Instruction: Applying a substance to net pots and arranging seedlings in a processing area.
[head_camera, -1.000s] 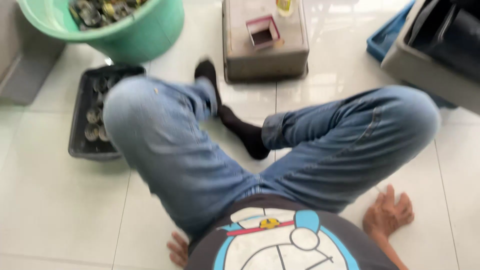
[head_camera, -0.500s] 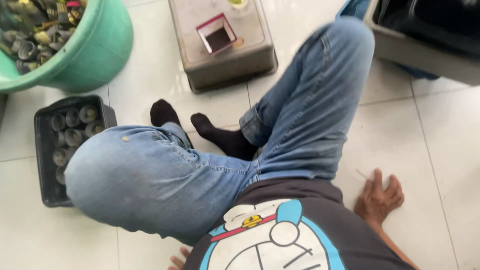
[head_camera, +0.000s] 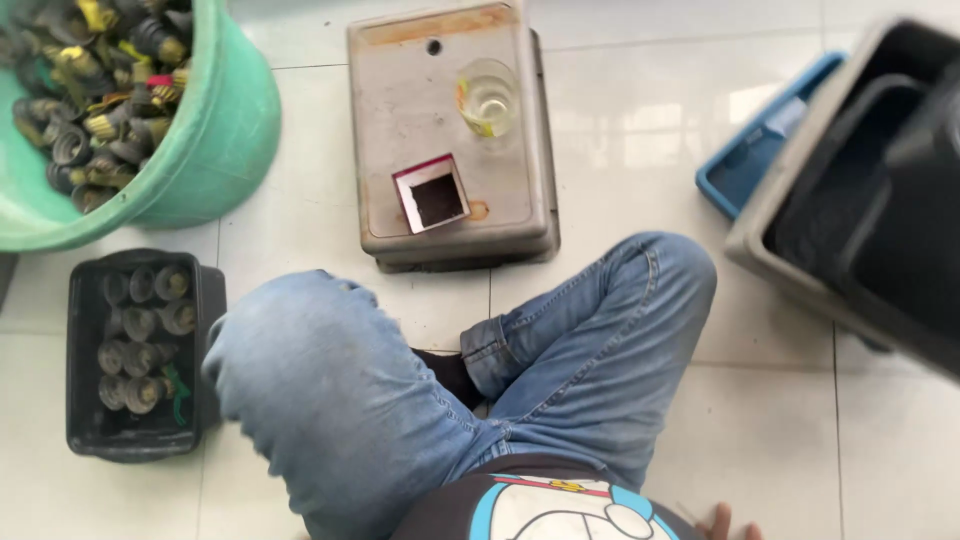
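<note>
I sit cross-legged on a white tiled floor, my legs in blue jeans (head_camera: 360, 400) filling the middle of the view. Only the fingertips of my right hand (head_camera: 728, 522) show at the bottom edge, resting on the floor with nothing in them. My left hand is out of view. A black tray (head_camera: 82, 440) with several small dark cylindrical parts lies beside my left knee. Above it stands a green basin (head_camera: 215, 140) heaped with the same kind of parts.
A worn grey box (head_camera: 400, 110) stands ahead of my knees, bearing a glass (head_camera: 488, 97) and a small red-rimmed square box (head_camera: 432, 195). At the right are a blue tray (head_camera: 745, 170) and a grey bin (head_camera: 790, 270) holding black trays.
The view has swung upward and my knees have drawn in. My right hand has slid almost out at the bottom; my left hand has left the view.
</note>
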